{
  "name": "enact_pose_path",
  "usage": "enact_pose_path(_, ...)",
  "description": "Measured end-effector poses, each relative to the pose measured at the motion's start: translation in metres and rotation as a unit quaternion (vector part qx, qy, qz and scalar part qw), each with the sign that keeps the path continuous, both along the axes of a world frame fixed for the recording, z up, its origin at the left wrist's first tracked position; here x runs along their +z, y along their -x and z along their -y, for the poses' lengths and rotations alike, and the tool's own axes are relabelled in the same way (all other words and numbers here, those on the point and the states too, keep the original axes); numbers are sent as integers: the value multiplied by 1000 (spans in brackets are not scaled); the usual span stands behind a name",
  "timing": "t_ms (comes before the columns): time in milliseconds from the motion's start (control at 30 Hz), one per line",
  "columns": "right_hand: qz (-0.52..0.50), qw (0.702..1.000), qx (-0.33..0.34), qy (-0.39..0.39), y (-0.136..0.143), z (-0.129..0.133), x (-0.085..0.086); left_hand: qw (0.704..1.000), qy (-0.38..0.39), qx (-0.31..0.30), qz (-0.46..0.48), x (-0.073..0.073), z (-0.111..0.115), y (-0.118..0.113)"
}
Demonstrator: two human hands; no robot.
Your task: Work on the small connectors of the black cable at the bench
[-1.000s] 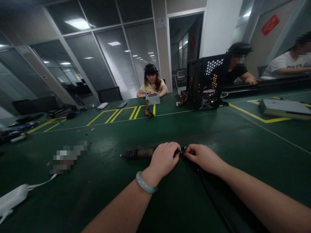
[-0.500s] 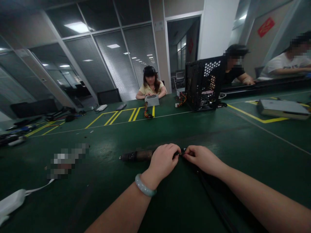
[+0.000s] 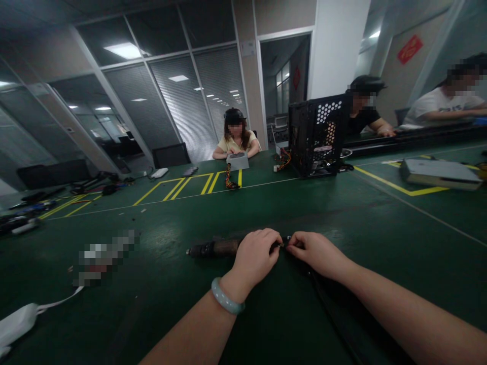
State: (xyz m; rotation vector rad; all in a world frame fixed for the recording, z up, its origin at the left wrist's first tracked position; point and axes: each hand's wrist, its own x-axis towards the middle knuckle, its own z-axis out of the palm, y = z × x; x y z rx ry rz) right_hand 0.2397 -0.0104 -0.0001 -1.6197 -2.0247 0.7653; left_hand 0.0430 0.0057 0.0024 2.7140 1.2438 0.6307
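A dark cylindrical tool [image 3: 220,248], like an electric screwdriver, lies on the green table with its tip to the left. My left hand [image 3: 257,253], with a pale bangle at the wrist, wraps round the tool's right end. Just right of it, my right hand [image 3: 317,252] pinches a small dark part at the end of a black cable [image 3: 329,309]. The cable runs down toward the table's near edge. Between the two hands is a narrow gap with small parts too tiny to tell.
An open black computer case [image 3: 317,134] stands beyond my hands. A grey box [image 3: 238,161] with wires is before a person across the table. A flat metal unit [image 3: 441,173] lies right, a white adapter [image 3: 19,322] at left. Two people sit far right.
The view has tilted slightly. Both hands keep nearly the same hold on the tool and the cable end.
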Motion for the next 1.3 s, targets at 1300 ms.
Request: enact_pose_path(1300, 2, 1000, -3, -6, 1, 0, -2, 999, -46, 25, 7, 0, 5, -3)
